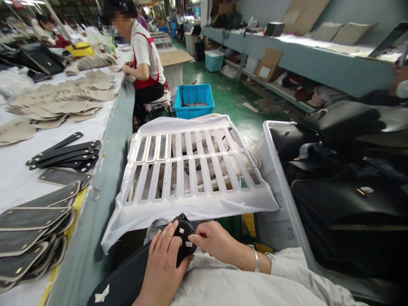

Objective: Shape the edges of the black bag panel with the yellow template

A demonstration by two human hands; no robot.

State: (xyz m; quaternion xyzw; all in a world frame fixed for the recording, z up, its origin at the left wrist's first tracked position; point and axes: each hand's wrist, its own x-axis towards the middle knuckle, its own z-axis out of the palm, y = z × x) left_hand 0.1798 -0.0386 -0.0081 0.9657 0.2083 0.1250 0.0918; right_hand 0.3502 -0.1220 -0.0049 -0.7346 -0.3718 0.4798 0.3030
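Across my lap lies a long black leather bag piece (123,272) with small white tape patches. My left hand (165,259) lies over its rounded far end, fingers on top and thumb at the near side, holding it. From the right, my right hand (213,240) pinches at the edge of that end, beside a tape patch (188,244). What sits between those fingertips is too small to make out. Just beyond my hands, a white slotted rack (188,199) draped with white cloth carries three dark strips with pale borders (151,148) at its upper left.
On the left table (105,178) lie black straps (65,153), dark pale-edged panels (35,219) and beige pieces (60,100). A white bin (277,187) of black bags (334,199) stands close on my right. Ahead are a blue crate (194,111) and a seated co-worker (148,59).
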